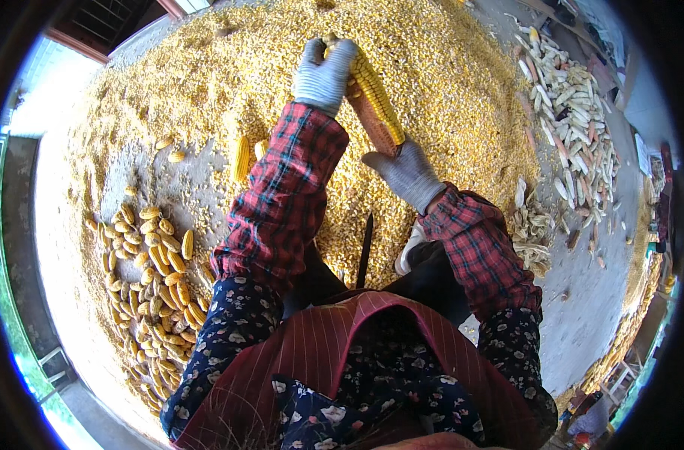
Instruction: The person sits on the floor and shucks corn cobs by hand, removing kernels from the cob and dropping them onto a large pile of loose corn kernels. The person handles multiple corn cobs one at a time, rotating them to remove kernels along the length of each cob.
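Note:
A partly shelled ear of corn (pixel 376 101) slants between my two gloved hands. Yellow kernels cover its right side, while a strip of reddish cob is bare on its left. My left hand (pixel 322 76) grips the far end, where a pale tip shows between thumb and fingers. At the near end my right hand (pixel 406 171) holds the ear, its fingers partly hidden beneath. Loose corn kernels (pixel 460 112) spread thickly below both hands. A dark pointed rod (pixel 366 247) stands out between my legs, apart from the hands.
Unshelled ears of corn (pixel 156 281) are heaped at left, and one whole ear (pixel 241 159) lies beside my left forearm. Stripped cobs (pixel 578 118) form a pile at right. Dry husks (pixel 530 230) lie near my right sleeve, on the concrete floor (pixel 578 304).

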Tool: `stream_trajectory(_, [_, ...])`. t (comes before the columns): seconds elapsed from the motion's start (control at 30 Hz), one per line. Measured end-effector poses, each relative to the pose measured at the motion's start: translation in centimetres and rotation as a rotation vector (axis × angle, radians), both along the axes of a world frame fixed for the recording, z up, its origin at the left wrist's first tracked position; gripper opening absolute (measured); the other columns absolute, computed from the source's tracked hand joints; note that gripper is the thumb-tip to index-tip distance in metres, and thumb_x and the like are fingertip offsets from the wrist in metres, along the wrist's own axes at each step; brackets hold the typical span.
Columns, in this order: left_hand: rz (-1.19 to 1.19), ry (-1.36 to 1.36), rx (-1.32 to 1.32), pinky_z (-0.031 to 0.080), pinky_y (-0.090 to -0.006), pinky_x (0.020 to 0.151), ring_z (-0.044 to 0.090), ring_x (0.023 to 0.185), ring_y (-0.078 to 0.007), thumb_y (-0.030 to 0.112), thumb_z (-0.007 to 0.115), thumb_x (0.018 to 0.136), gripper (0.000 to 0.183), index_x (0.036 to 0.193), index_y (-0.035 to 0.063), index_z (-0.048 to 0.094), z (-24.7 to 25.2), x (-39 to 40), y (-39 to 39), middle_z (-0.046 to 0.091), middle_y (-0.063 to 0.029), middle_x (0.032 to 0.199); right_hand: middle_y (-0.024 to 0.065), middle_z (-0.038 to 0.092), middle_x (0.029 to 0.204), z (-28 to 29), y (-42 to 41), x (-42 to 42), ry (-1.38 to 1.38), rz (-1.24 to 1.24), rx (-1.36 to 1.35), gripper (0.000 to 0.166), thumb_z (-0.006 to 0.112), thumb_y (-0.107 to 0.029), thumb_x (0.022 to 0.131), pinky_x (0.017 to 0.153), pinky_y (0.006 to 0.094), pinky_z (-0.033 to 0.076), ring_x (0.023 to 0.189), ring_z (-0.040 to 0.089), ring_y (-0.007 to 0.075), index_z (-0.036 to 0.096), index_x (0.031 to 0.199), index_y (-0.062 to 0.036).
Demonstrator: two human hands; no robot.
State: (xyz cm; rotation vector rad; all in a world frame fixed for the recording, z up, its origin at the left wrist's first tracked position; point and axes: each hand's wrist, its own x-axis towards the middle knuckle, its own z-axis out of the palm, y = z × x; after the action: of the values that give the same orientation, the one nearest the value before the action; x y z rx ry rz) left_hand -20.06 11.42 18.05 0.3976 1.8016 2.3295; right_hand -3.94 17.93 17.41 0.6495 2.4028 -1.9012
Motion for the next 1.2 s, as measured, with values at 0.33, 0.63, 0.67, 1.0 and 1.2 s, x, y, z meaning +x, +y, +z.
stream_trajectory(0.33, [0.025, 0.028, 0.197, 0.037, -0.0231, 0.049, 0.041, 0.053, -0.0067, 0.024, 0.042, 0.082, 0.03, 0.063, 0.0029, 0.051, -0.8, -1.9, -0.9, 0.048, 0.0005, 0.057, -0.0024, 0.041, 0.046, 1.9, 0.0, 0.8, -0.27, 0.07, -0.686, 0.015, 0.06, -0.016, 0.071, 0.033, 0.0232, 0.031, 0.035, 0.038, 0.0101, 0.052, 0.064, -0.0052])
stream_trajectory(0.63, [-0.004, 0.135, -0.17, 0.042, -0.0241, 0.063, 0.049, 0.069, -0.0116, 0.029, 0.056, 0.077, 0.033, 0.087, -0.0012, 0.053, -0.9, -0.1, 0.1, 0.057, -0.0044, 0.077, -0.0018, 0.043, 0.047, 0.9, -0.8, 0.4, -0.157, -0.006, -0.451, 0.019, 0.063, -0.019, 0.069, 0.035, 0.0222, 0.028, 0.037, 0.038, 0.0074, 0.051, 0.064, -0.0056])
stream_trajectory(0.67, [0.016, 0.191, -0.061, 0.042, -0.024, 0.061, 0.047, 0.066, -0.0105, 0.027, 0.053, 0.079, 0.027, 0.082, 0.0003, 0.053, -1.4, -0.5, 0.1, 0.054, -0.0025, 0.073, -0.0031, 0.04, 0.046, 0.9, -0.4, 0.6, -0.179, 0.034, -0.575, 0.017, 0.063, -0.018, 0.069, 0.033, 0.0211, 0.026, 0.035, 0.035, 0.0062, 0.05, 0.064, -0.0073])
stream_trajectory(1.0, [-0.012, -0.016, 0.084, 0.04, -0.0221, 0.063, 0.048, 0.07, -0.0083, 0.029, 0.054, 0.08, 0.03, 0.085, -0.0006, 0.056, 0.9, -0.2, -1.1, 0.055, -0.0013, 0.076, 0.0048, 0.053, 0.064, -0.6, 0.2, -0.1, -0.131, 0.028, -0.099, 0.031, 0.066, -0.02, 0.066, 0.049, 0.0278, 0.042, 0.055, 0.051, 0.0144, 0.053, 0.082, 0.0031])
stream_trajectory(1.2, [0.083, 0.022, 0.089, 0.041, -0.0214, 0.066, 0.048, 0.069, -0.0085, 0.026, 0.049, 0.083, 0.028, 0.085, -0.0009, 0.055, -0.2, -0.7, -0.4, 0.055, -0.0008, 0.075, 0.0129, 0.055, 0.085, -1.9, -0.3, -0.1, 0.071, -0.011, 0.248, 0.04, 0.063, -0.018, 0.068, 0.067, 0.0312, 0.044, 0.075, 0.054, 0.0217, 0.046, 0.095, 0.0061])
